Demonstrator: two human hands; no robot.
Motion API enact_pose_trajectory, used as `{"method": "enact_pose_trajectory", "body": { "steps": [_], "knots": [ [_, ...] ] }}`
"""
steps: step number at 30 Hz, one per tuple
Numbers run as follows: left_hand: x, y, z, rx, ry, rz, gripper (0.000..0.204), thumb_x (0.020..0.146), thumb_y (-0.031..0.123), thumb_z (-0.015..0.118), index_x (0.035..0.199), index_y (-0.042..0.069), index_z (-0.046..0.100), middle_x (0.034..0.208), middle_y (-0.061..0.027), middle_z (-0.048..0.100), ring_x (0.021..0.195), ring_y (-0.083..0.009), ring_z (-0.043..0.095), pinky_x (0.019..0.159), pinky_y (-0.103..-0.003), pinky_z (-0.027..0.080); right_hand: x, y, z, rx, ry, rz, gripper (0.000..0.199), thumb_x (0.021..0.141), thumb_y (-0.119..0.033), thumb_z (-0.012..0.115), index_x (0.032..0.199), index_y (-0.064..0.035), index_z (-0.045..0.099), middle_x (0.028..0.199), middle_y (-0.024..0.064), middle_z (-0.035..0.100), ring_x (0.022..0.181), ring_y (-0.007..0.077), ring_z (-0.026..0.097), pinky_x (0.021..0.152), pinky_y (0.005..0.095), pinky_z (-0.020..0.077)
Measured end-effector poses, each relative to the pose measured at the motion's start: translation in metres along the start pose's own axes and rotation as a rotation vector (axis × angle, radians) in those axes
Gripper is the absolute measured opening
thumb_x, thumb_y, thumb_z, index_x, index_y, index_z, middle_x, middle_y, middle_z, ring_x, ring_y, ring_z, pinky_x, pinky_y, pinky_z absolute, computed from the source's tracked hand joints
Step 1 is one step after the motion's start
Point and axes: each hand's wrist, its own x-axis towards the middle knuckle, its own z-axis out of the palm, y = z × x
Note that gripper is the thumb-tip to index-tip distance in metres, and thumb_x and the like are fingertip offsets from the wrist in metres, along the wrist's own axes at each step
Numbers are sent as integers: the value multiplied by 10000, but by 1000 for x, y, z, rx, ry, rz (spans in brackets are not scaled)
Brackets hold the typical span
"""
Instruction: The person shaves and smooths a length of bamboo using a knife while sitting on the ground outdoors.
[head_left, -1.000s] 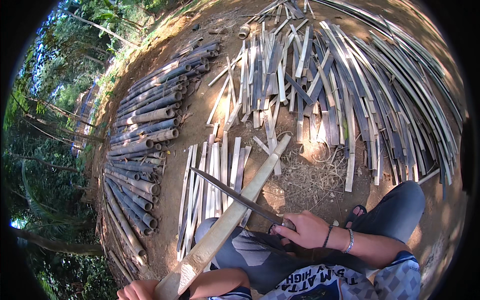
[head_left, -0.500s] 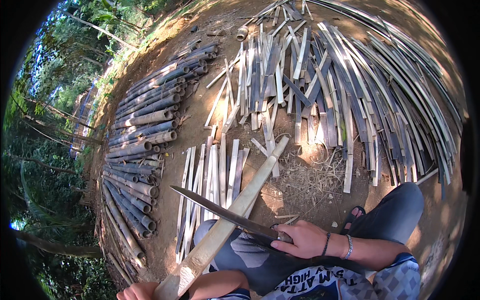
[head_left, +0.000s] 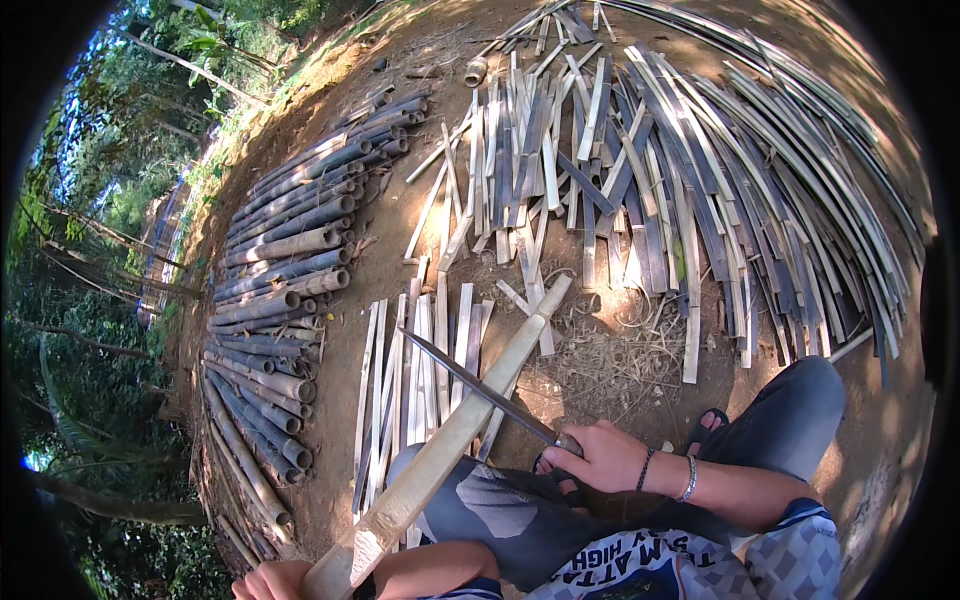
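Note:
My left hand is closed around the near end of a long split bamboo strip, at the lower edge of the view. The strip slants up and away to the right across my left thigh, pale inner face up, with a node near its far end. My right hand grips the handle of a long-bladed knife. Its dark blade lies across the strip, pointing up and to the left. Whether the edge bites into the bamboo I cannot tell.
Dark bamboo poles are stacked at the left. Split strips lie in a large pile at the back and right, and in a smaller bunch beyond my left knee. Curled shavings cover the ground ahead. My sandalled foot rests at the right.
My right hand and the knife have moved up and away along the strip, and the blade now points more steeply upward. My left hand keeps its hold on the strip.

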Motion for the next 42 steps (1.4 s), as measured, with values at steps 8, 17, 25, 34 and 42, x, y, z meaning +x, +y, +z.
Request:
{"method": "enact_pose_trajectory", "body": {
  "steps": [8, 17, 25, 34, 42],
  "knots": [
    [-3, 2, -3, 12, 28, 17, 236, 801, 341, 722, 818, 131, 615, 517, 75, 526, 388, -16, 491, 387, -145, 399, 7, -5, -9, -130, -31, -8, 464, 929, -429, 492, 778, 1, 577, 571, 152, 618, 572, 296, 656, 580, 386, 522],
    [-11, 23, -1, 56, 168, 29, 293, 849, 41, 370, 572, 136, 369, 371, 17, 467, 256, -55, 428, 256, -159, 347, 13, 8, -17, -80, 13, 74, 472, 915, -453, 504, 790, -5, 591, 577, 124, 634, 641, 315, 660, 638, 384, 532],
    [-2, 5, -1, 20, 44, -8, 234, 801, 332, 724, 805, 129, 608, 511, 69, 524, 389, -23, 499, 387, -155, 408, 7, -11, -22, -163, -58, -3, 463, 920, -426, 509, 809, 13, 607, 638, 124, 665, 643, 299, 671, 634, 375, 534],
    [-5, 5, -4, 32, 50, 28, 215, 816, 296, 709, 813, 113, 595, 514, 67, 515, 392, -28, 505, 378, -159, 421, 6, -3, -21, -185, -50, 7, 447, 901, -429, 541, 785, -3, 611, 667, 147, 660, 652, 321, 662, 624, 394, 523],
    [-5, 10, -5, 50, 46, 27, 189, 826, 261, 696, 819, 104, 591, 515, 68, 511, 397, -29, 511, 381, -156, 423, 2, -3, -16, -96, -40, -20, 496, 899, -469, 527, 759, -1, 617, 645, 158, 639, 661, 329, 655, 647, 402, 515]
  ]
}}
